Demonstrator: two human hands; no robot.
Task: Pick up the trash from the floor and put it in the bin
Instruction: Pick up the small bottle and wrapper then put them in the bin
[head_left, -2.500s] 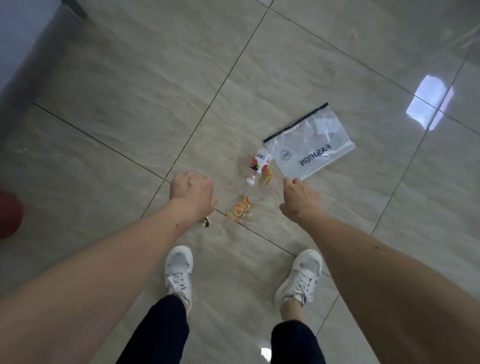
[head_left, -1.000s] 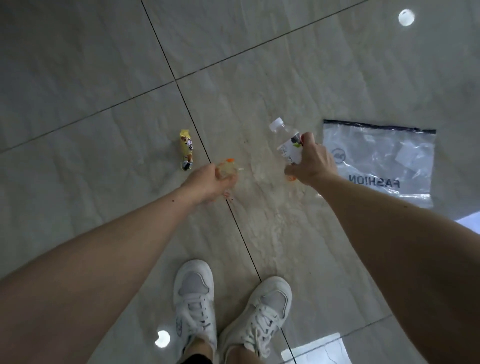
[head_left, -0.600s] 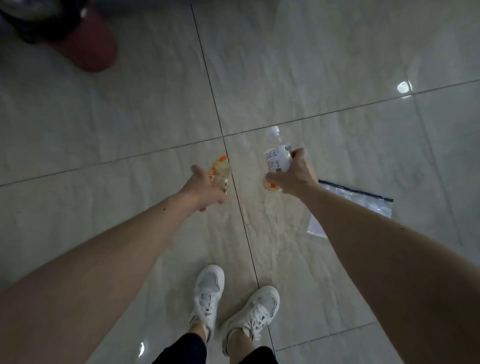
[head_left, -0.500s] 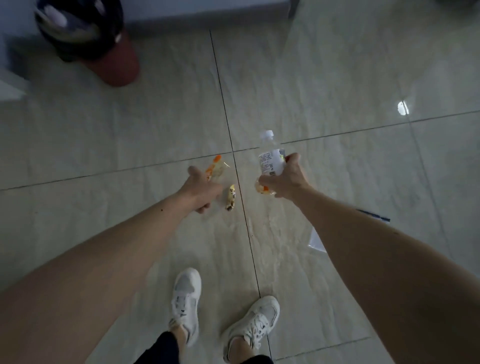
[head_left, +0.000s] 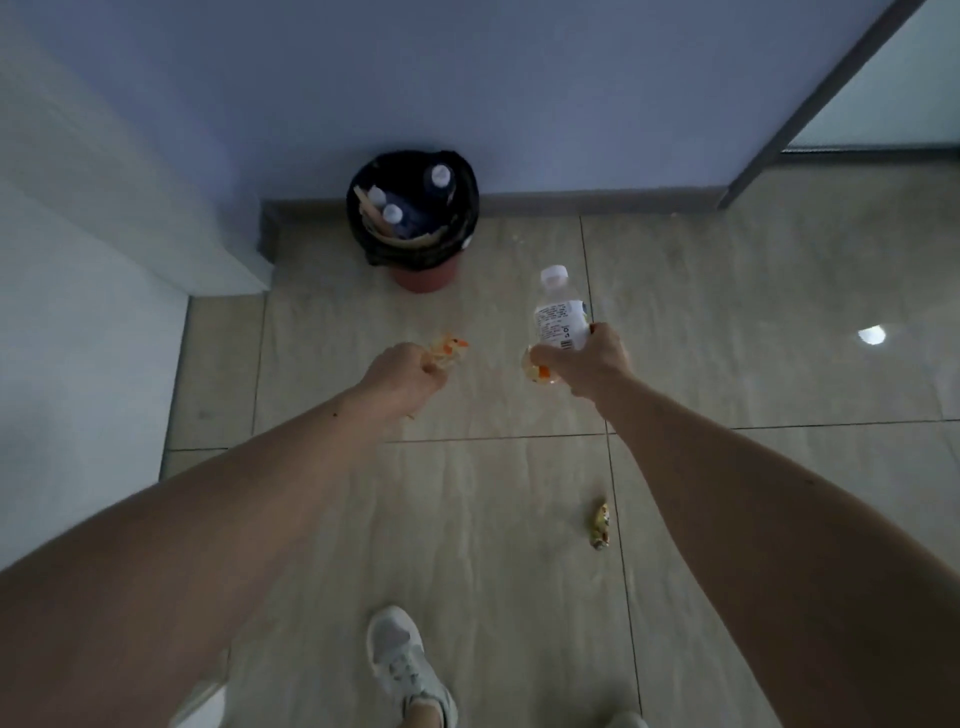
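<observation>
Head view, and the bin (head_left: 415, 270) sits dead ahead against the wall, beyond both outstretched hands and slightly left of the midline between them. That puts the left hand (head_left: 402, 376) nearer the bin; it's fisted tight around a crumpled orange-and-clear wrapper (head_left: 448, 349) that pokes out toward the bin. The right hand (head_left: 587, 361) is clamped around a small clear bottle (head_left: 558, 317), white cap up, its long axis leaning toward the bin, label facing us. Neither item is over the bin's mouth yet. The bin is reddish, black-lined, already holding bottles and scraps. One yellow candy wrapper (head_left: 600, 525) lies on the tiles, well back from the bin, under the right forearm.
</observation>
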